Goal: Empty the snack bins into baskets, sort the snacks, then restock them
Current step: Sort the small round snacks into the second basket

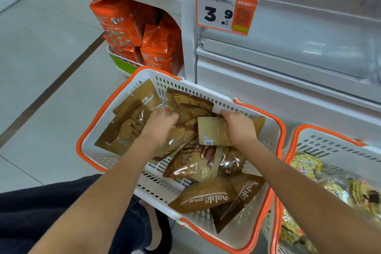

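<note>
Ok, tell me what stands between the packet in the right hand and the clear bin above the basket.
Nothing visible does. The right hand grips a tan snack packet over the white and orange basket. The clear bin on the shelf looks empty, and the space between packet and bin is open. The left hand is off to the side among the brown packets.

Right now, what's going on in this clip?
A person is sorting brown snack packets in a white basket with orange rims. The right hand holds a tan packet back side up; the left hand digs into the pile. A second basket to the right holds yellow snacks. The clear bin above looks empty.
</note>
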### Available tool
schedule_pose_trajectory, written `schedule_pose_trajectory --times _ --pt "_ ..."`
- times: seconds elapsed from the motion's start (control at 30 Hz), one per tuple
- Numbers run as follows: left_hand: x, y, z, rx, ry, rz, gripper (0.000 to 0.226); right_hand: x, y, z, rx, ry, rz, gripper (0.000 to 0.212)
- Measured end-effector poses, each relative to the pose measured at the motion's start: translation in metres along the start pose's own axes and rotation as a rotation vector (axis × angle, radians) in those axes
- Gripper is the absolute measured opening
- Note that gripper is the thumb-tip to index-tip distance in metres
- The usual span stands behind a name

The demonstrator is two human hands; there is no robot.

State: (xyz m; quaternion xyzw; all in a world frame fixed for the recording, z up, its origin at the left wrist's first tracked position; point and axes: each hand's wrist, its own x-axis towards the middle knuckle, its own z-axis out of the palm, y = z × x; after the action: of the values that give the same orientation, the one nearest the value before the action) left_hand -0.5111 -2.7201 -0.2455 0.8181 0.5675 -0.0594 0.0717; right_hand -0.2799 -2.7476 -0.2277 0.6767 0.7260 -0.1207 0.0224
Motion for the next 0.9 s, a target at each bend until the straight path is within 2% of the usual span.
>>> schedule_pose_trajectory --times 0.03,0.2,0.3,0.47,0.5,0.63,0.73,0.8,0.9 --pt "-0.016 0.013 0.000 -0.027 0.021 0.030 0.011 -0.005 0.004 -0.001 0.002 0.012 0.001 0.036" --pt "-0.077 0.054 0.018 -0.133 0.072 0.156 0.047 -0.038 0.018 0.004 0.023 0.039 -0.061 0.036" --pt "-0.093 0.064 0.023 -0.182 -0.018 0.135 0.049 -0.051 0.032 0.005 0.077 0.058 -0.089 0.032" --pt "-0.096 0.060 0.025 -0.517 -0.139 -0.161 0.059 -0.059 0.044 -0.001 0.062 -0.142 -0.246 0.024" --pt "-0.096 0.056 0.026 -0.570 -0.184 -0.182 0.058 -0.059 0.044 -0.001 0.055 -0.185 -0.269 0.024" --pt "-0.091 0.033 0.033 -0.636 -0.410 -0.160 0.033 -0.054 0.034 0.002 0.003 -0.369 -0.344 0.022" --pt "-0.078 0.019 0.031 -0.735 -0.483 -0.165 0.035 -0.048 0.031 0.010 -0.006 -0.420 -0.332 0.025" --pt "-0.070 0.014 0.026 -0.846 -0.459 -0.202 0.039 -0.044 0.030 0.014 0.057 -0.432 -0.310 0.031" --pt "-0.059 0.008 0.022 -1.031 -0.273 -0.380 0.039 -0.038 0.028 0.017 0.214 -0.466 -0.270 0.042"
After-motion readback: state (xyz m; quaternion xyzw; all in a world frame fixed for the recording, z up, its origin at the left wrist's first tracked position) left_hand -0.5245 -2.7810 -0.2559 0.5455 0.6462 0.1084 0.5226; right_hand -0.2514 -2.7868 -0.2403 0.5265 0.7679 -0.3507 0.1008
